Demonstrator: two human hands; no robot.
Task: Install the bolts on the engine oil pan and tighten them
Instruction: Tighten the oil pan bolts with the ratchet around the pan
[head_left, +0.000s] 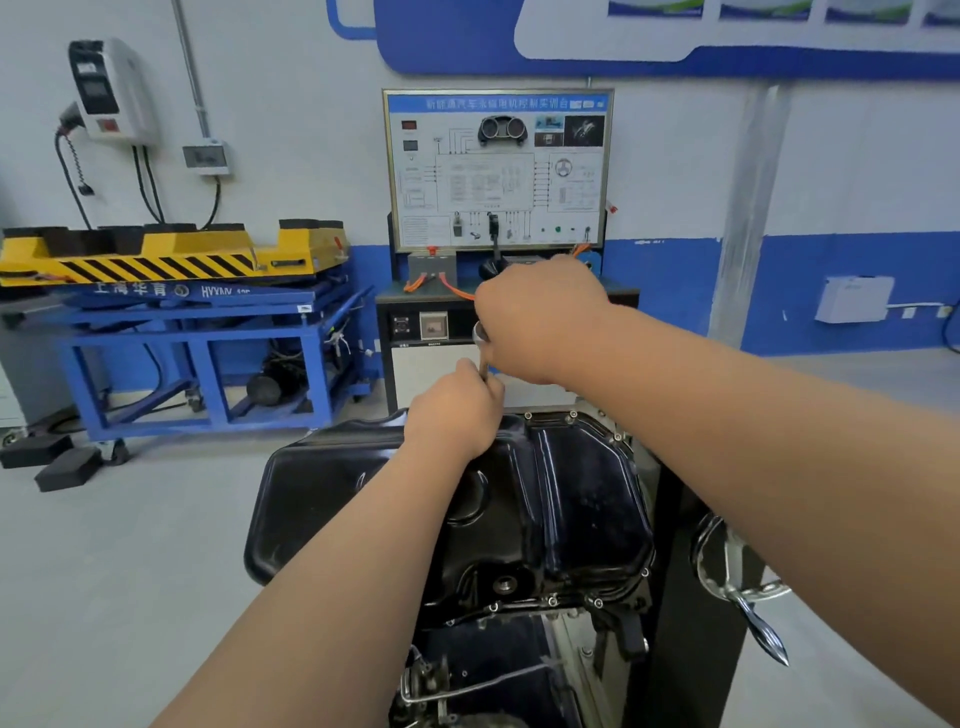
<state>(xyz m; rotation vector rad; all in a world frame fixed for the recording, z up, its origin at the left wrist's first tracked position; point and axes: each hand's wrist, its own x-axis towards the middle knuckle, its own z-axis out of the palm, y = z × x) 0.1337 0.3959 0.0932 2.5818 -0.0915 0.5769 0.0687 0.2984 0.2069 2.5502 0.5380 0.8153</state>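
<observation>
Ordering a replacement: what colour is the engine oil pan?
Glossy black; the engine oil pan shows best in the head view.

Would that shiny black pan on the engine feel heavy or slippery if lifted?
The oil pan looks like pressed sheet metal: probably stiff, fairly light for its bulk. Its glossy surface may be slippery. Rim bolts likely keep it from shifting.
</observation>
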